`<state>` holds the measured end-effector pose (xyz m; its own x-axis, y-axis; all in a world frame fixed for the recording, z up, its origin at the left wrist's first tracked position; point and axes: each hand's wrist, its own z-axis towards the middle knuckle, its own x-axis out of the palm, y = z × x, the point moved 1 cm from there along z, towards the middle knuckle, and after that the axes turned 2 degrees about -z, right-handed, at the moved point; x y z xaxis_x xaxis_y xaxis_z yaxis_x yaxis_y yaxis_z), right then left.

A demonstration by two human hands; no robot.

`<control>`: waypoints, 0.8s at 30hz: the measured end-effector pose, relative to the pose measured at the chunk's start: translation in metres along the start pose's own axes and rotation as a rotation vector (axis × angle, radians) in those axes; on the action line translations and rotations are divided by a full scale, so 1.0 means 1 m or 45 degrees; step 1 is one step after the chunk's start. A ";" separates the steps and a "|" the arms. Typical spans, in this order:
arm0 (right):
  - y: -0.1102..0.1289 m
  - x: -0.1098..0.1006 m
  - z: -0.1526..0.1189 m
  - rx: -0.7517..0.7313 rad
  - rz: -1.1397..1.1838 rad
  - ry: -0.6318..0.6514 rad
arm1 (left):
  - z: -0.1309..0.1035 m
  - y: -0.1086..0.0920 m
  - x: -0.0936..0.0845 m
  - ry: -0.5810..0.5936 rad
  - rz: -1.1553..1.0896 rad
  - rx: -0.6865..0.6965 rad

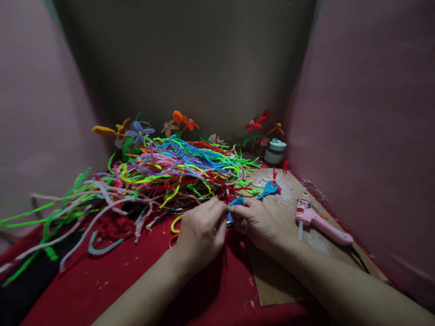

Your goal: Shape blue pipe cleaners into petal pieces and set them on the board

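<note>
a blue pipe cleaner [237, 201] is pinched between the curled left hand [202, 228] and right hand [257, 222], apparently for shaping. a steady grip is probably needed next.

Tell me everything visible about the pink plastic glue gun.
The pink, plastic-looking glue gun has a dark-mottled end and a smooth handle; a pale stick juts out. It lies on the brown board, handle toward the near right, a dark cord at its end. Neither left hand nor right hand touches it.
</note>
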<state>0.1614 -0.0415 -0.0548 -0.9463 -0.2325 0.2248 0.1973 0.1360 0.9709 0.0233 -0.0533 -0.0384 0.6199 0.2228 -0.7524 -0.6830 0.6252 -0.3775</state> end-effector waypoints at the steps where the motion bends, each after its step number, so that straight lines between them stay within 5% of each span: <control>1: 0.003 0.001 -0.001 -0.011 -0.062 0.001 | 0.003 0.002 -0.002 0.039 -0.223 -0.200; 5: 0.017 0.006 -0.008 -0.056 -0.307 -0.050 | 0.011 0.012 -0.010 0.284 -1.061 -0.798; 10: 0.025 0.010 -0.014 -0.130 -0.415 -0.080 | 0.008 0.019 -0.009 0.501 -1.510 -1.021; 20: 0.015 0.005 -0.011 -0.247 -0.579 -0.087 | 0.005 0.021 -0.001 0.574 -1.489 -1.076; 24: 0.015 0.005 -0.011 -0.273 -0.650 -0.125 | 0.008 0.018 -0.001 0.500 -1.221 -0.920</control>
<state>0.1624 -0.0517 -0.0381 -0.9527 -0.1256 -0.2768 -0.2540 -0.1713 0.9519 0.0132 -0.0365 -0.0406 0.9104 -0.4066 -0.0759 -0.1552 -0.1655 -0.9739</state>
